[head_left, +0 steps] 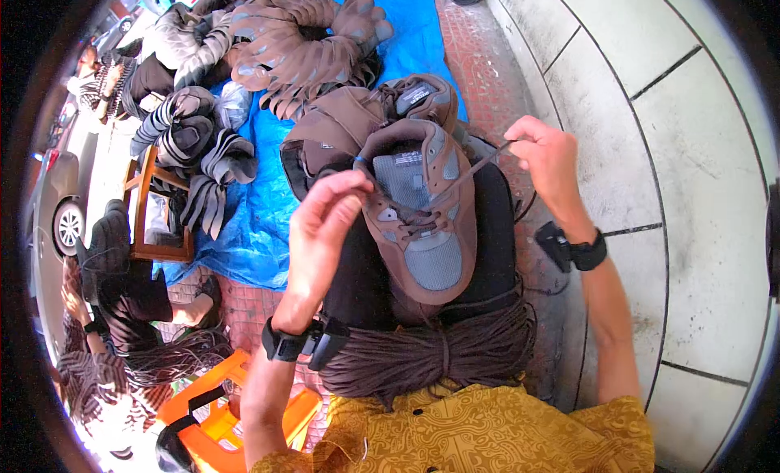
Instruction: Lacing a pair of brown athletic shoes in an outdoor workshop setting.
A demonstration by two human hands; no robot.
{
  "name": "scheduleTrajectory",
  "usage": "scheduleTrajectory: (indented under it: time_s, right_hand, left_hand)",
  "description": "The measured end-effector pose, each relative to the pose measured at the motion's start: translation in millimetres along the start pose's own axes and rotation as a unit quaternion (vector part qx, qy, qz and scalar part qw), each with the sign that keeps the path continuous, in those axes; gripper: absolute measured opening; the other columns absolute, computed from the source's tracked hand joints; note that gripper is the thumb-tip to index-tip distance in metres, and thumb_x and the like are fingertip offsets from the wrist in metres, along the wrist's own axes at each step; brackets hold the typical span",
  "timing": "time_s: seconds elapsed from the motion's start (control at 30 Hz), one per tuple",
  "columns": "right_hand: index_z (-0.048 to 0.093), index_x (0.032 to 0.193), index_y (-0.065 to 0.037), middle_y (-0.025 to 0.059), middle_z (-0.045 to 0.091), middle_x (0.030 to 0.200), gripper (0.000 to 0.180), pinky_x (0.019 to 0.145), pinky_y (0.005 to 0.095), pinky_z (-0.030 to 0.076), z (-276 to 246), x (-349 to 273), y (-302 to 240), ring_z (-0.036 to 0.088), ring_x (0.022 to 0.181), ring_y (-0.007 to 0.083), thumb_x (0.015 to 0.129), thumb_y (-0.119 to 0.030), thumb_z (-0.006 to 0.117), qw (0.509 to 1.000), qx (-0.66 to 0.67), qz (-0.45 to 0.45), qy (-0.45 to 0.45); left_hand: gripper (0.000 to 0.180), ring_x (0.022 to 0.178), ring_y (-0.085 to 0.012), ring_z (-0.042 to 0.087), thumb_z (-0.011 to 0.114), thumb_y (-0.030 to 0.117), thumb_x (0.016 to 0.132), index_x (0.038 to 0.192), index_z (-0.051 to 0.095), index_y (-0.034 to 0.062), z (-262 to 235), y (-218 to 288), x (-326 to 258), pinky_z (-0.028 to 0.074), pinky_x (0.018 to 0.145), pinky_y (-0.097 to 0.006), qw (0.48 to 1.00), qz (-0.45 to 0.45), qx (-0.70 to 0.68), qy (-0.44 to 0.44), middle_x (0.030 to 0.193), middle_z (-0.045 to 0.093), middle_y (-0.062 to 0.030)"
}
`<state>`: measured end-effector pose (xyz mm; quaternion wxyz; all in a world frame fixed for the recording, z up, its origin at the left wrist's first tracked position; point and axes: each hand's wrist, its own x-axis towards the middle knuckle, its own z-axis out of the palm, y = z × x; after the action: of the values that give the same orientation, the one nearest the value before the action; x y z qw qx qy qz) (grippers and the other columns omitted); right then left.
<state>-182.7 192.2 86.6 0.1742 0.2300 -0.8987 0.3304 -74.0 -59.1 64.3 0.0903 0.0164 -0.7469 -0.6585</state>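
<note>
A brown and grey shoe upper (443,260) rests across my dark-clothed legs, toe toward me, with a dark lace threaded through its lower eyelets. My right hand (546,162) is raised right of the upper, thumb and fingers closed on a shoelace (486,161) stretched taut from the eyelets. On the other side my left hand (318,225) pinches the lace's other side close to the upper's left edge; its fingertips partly cover the lace. A thick tied bundle of dark laces (431,359) lies across my lap.
More brown uppers (337,132) lie just beyond. Large rings of stacked uppers (301,42) sit on a blue tarp (264,229). At left are a wooden stool (162,249), an orange plastic stool (215,420) and other people. A tiled wall (617,148) runs along the right.
</note>
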Motion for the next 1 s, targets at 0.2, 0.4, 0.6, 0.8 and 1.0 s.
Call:
scheduleTrajectory:
  time_s: [0.2, 0.4, 0.6, 0.8, 1.0]
  right_hand:
    - [0.053, 0.11, -0.002, 0.0119, 0.056, 0.107, 0.039, 0.075, 0.0271, 0.044, 34.3, 2.3, 7.2, 0.054, 0.091, 0.0202, 0.071, 0.003, 0.052, 0.659, 0.727, 0.193, -0.01]
    - [0.045, 0.115, 0.006, 0.015, 0.052, 0.109, 0.039, 0.07, 0.0237, 0.043, -35.9, 14.6, 67.8, 0.051, 0.096, 0.0188, 0.077, 0.0, 0.049, 0.676, 0.724, 0.131, 0.036]
    - [0.043, 0.115, 0.009, 0.0159, 0.052, 0.109, 0.035, 0.065, 0.0199, 0.041, -128.9, 11.1, 147.7, 0.053, 0.09, 0.0166, 0.082, -0.003, 0.049, 0.768, 0.61, 0.172, 0.092]
    - [0.046, 0.112, 0.009, 0.0166, 0.054, 0.105, 0.031, 0.059, 0.02, 0.041, -177.1, 5.7, 182.9, 0.053, 0.081, 0.0142, 0.083, -0.002, 0.051, 0.78, 0.546, 0.227, 0.205]
    - [0.046, 0.111, 0.009, 0.0156, 0.054, 0.102, 0.032, 0.055, 0.0184, 0.039, -173.8, 1.9, 210.2, 0.052, 0.077, 0.0136, 0.083, -0.003, 0.052, 0.765, 0.552, 0.246, 0.22]
  left_hand:
    - [0.025, 0.089, -0.0213, 0.054, 0.048, 0.015, 0.086, 0.104, 0.051, -0.0022, -25.4, 2.8, 11.8, 0.04, 0.086, -0.033, 0.931, 0.058, -0.347, 0.096, 0.096, 0.055, -0.0107]
    - [0.024, 0.092, -0.0227, 0.052, 0.043, 0.01, 0.088, 0.103, 0.047, -0.0084, -151.7, -15.7, 12.1, 0.041, 0.087, -0.032, 0.924, 0.081, -0.341, 0.156, 0.095, 0.053, -0.0135]
    - [0.025, 0.092, -0.0223, 0.054, 0.042, 0.004, 0.089, 0.107, 0.045, -0.0122, -286.9, -41.9, 1.8, 0.043, 0.09, -0.03, 0.91, 0.056, -0.345, 0.221, 0.099, 0.053, -0.0175]
    - [0.026, 0.091, -0.0222, 0.053, 0.041, 0.002, 0.088, 0.111, 0.043, -0.0098, -360.0, -78.5, -6.3, 0.043, 0.089, -0.029, 0.902, 0.054, -0.343, 0.257, 0.099, 0.052, -0.0163]
    - [0.022, 0.087, -0.0216, 0.054, 0.041, 0.002, 0.088, 0.108, 0.044, -0.0084, -428.6, -115.0, -16.8, 0.046, 0.083, -0.029, 0.909, 0.032, -0.313, 0.274, 0.096, 0.052, -0.0156]
